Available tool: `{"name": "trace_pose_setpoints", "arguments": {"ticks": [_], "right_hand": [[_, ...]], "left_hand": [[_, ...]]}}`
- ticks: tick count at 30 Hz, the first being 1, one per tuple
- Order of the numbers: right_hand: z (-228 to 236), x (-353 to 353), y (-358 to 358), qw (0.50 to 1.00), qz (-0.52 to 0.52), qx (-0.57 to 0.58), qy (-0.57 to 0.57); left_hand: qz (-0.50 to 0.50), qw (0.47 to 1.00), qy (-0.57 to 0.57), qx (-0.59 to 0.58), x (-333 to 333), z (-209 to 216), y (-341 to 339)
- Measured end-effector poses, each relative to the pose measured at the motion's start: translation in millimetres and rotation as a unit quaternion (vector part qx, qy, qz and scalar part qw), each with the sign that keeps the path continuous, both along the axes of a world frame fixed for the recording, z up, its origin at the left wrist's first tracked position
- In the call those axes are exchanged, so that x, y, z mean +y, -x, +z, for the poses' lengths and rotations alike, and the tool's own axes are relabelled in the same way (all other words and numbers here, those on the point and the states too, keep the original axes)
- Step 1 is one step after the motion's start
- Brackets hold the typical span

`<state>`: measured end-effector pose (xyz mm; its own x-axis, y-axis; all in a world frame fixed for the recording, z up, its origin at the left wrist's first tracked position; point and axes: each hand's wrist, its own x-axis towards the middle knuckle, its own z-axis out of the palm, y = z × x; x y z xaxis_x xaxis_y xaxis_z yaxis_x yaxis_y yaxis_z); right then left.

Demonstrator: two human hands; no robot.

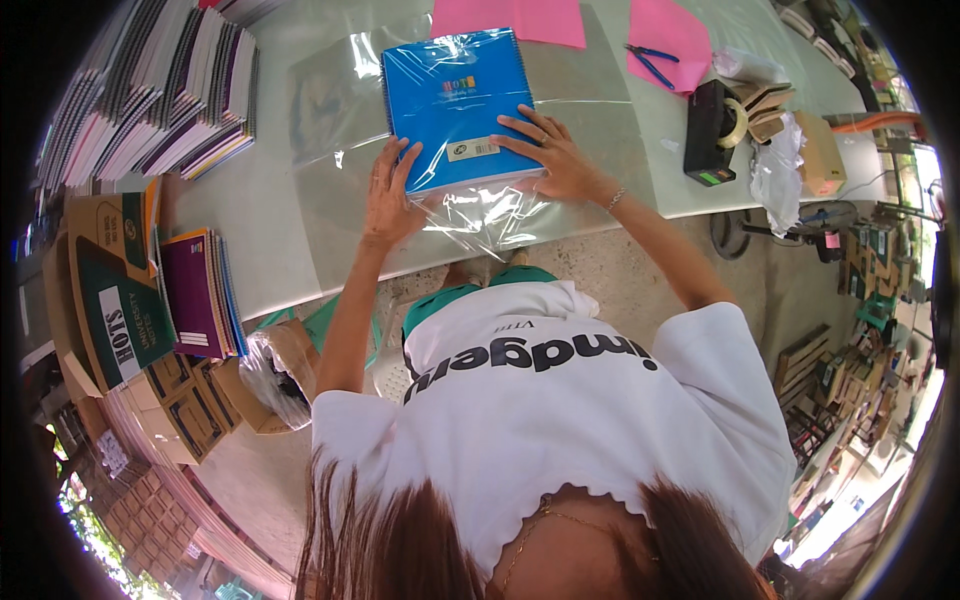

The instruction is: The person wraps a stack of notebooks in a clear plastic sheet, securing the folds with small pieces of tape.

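A blue spiral notebook (440,110), apparently the top of a thin stack, lies on the table with clear plastic film (485,205) around it. The film bunches and shines along the near edge and hangs toward my lap. My left hand (390,195) rests at the near left corner, its fingers stretched and apart along the edge. With fingers spread, my right hand (555,155) lies over the near right part of the cover, beside a pale label. What is under the top cover is mostly hidden.
Stacked spiral notebooks (150,100) stand at the far left, above a green and brown carton (115,285) and upright purple notebooks (192,290). Rightward are blue-handled pliers (652,65) on pink paper (690,30), a black tape dispenser (708,135) and crumpled plastic (780,170).
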<state>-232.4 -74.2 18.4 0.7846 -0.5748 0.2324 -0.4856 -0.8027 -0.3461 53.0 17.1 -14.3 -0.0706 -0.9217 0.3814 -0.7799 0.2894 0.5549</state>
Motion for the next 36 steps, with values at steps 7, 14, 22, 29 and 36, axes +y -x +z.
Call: {"name": "trace_pose_setpoints", "arguments": {"ticks": [7, 14, 22, 29, 36], "right_hand": [[-18.5, 19.1, 6.7, 0.992, 0.034, 0.019, 0.122], [-22.5, 29.4, 3.9, 0.989, 0.09, -0.016, 0.118], [-25.5, 33.8, 1.4, 0.981, 0.132, -0.018, 0.144], [-32.7, 40.9, -1.9, 0.987, 0.119, 0.009, 0.11], [-33.5, 54.4, -0.7, 0.993, 0.112, 0.018, 0.03]], "left_hand": [[-0.077, 0.985, 0.062, -0.14, 4.3, 17.5, -0.2], [-0.132, 0.941, 0.15, -0.273, 13.9, 0.6, 14.2], [-0.138, 0.942, 0.146, -0.27, 21.2, -3.2, 23.2], [-0.142, 0.953, 0.095, -0.251, 32.0, 0.7, 27.8], [-0.152, 0.956, -0.024, -0.248, 41.1, 1.9, 30.0]]}}
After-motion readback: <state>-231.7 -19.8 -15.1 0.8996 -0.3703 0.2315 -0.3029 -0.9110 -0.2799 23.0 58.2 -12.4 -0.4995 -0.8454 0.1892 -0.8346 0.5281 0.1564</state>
